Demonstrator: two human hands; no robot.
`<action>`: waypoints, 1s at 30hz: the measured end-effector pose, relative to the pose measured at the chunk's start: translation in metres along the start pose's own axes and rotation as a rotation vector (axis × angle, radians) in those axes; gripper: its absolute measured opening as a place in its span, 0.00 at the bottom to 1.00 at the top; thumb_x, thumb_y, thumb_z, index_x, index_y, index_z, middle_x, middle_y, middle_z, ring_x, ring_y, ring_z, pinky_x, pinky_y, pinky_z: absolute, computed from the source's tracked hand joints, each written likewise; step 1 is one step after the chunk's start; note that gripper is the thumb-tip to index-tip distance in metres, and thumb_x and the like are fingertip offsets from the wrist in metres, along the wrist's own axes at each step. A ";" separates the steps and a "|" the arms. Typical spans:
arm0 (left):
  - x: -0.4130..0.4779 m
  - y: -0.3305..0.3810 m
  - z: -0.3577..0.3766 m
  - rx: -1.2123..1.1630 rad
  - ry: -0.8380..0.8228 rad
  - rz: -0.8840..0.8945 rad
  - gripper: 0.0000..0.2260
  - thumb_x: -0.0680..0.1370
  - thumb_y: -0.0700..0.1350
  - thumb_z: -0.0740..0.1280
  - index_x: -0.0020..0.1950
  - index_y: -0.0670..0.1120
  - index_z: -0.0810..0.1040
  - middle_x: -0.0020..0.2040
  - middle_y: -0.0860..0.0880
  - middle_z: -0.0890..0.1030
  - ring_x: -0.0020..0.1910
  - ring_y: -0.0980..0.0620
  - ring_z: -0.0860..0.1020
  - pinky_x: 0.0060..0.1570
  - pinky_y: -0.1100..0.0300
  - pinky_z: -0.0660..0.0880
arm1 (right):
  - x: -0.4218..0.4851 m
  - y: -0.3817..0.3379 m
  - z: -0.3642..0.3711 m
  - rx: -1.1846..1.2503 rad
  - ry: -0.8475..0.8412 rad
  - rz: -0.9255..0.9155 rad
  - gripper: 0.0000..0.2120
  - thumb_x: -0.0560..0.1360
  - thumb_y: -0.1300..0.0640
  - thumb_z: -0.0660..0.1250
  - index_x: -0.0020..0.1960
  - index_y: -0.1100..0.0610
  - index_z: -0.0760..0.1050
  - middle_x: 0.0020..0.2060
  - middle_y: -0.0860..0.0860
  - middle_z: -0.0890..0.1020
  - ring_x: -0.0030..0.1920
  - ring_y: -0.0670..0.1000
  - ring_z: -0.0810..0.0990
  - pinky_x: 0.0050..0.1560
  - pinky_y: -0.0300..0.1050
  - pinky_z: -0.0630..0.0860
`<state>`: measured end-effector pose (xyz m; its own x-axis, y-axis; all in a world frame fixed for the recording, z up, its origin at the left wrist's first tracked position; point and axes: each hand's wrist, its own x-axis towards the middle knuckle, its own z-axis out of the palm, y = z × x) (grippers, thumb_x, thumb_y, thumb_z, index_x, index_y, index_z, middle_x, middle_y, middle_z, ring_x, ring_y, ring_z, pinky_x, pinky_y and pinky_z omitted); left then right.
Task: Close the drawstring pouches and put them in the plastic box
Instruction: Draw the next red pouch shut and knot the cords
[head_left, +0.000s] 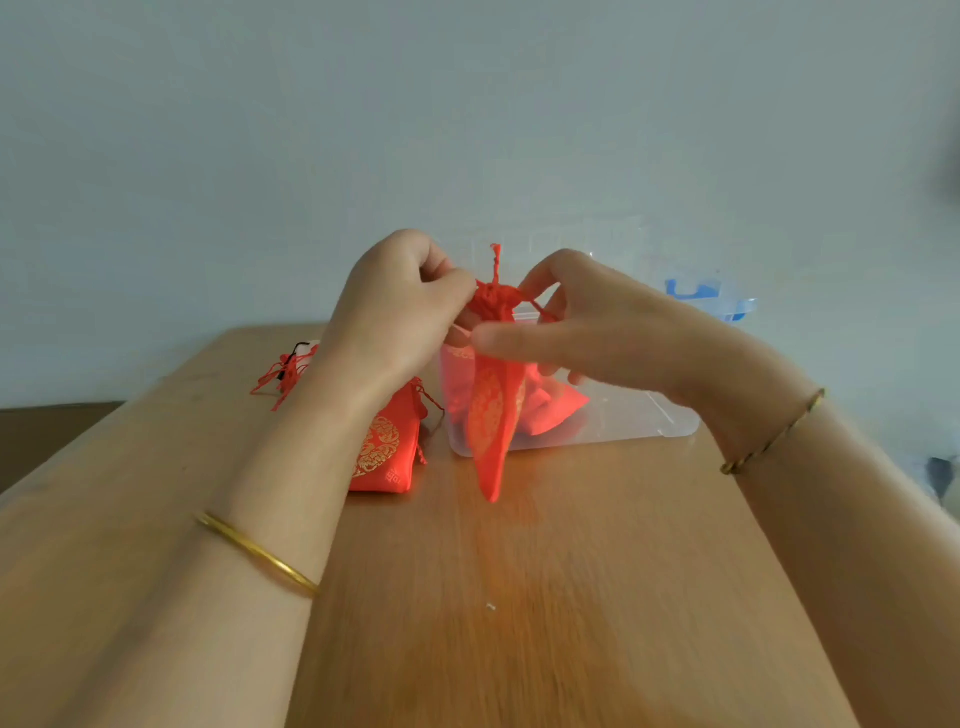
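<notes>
A red drawstring pouch (491, 431) with gold print hangs above the table, its neck bunched tight. My left hand (400, 306) pinches the gathered neck from the left. My right hand (576, 322) pinches a red cord on the right side of the neck; another cord end sticks up between the hands. Behind the hanging pouch stands the clear plastic box (639, 415), with red pouches (550, 405) visible inside. A second red pouch (387, 452) lies on the table left of the box, partly hidden by my left forearm.
The wooden table (571, 597) stretches toward me. A tangle of red cords (285, 371) lies at the back left. The box's clear lid with blue clasps (701, 291) stands behind the box against the pale wall.
</notes>
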<state>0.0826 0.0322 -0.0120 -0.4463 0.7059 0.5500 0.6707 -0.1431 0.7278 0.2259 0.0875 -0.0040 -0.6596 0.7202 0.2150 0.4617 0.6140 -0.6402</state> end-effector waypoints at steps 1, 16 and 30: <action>0.000 0.000 0.000 -0.067 0.001 -0.021 0.03 0.73 0.38 0.62 0.40 0.40 0.73 0.28 0.51 0.79 0.30 0.53 0.81 0.38 0.58 0.80 | -0.001 -0.002 0.003 -0.046 0.030 -0.014 0.27 0.65 0.40 0.71 0.57 0.53 0.68 0.46 0.47 0.77 0.45 0.46 0.77 0.42 0.40 0.73; 0.011 -0.027 -0.004 -0.128 0.146 -0.051 0.11 0.75 0.36 0.62 0.39 0.51 0.75 0.40 0.56 0.78 0.40 0.57 0.79 0.43 0.68 0.76 | 0.074 0.011 -0.034 0.407 0.359 0.100 0.07 0.73 0.68 0.63 0.47 0.58 0.75 0.32 0.52 0.74 0.21 0.43 0.74 0.23 0.34 0.73; 0.015 -0.050 -0.003 0.054 0.084 -0.055 0.11 0.75 0.34 0.60 0.46 0.49 0.76 0.53 0.50 0.78 0.48 0.54 0.76 0.42 0.66 0.72 | 0.121 0.003 -0.003 -0.246 -0.108 0.127 0.14 0.74 0.63 0.62 0.58 0.68 0.75 0.44 0.62 0.79 0.44 0.58 0.79 0.51 0.53 0.78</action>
<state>0.0407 0.0480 -0.0388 -0.5297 0.6509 0.5438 0.6738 -0.0665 0.7359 0.1485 0.1773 0.0223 -0.6407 0.7657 0.0560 0.6659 0.5905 -0.4559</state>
